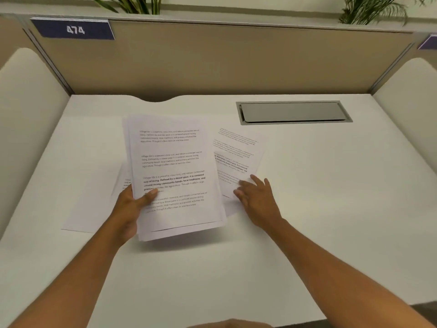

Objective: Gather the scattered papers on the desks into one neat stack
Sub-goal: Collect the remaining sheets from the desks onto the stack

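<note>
Gathering partway done: left hand [128,207] grips the collected stack [175,176] above the counter [331,185]. Right hand [256,197], fingers spread flat, presses on loose sheets [236,159] beside it; another sheet [89,209] lies left, not yet picked up.

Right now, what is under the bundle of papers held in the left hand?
Under the held stack, gripped by the left hand, a sheet on the left pokes out on the desk. How far it extends beneath is covered.
</note>
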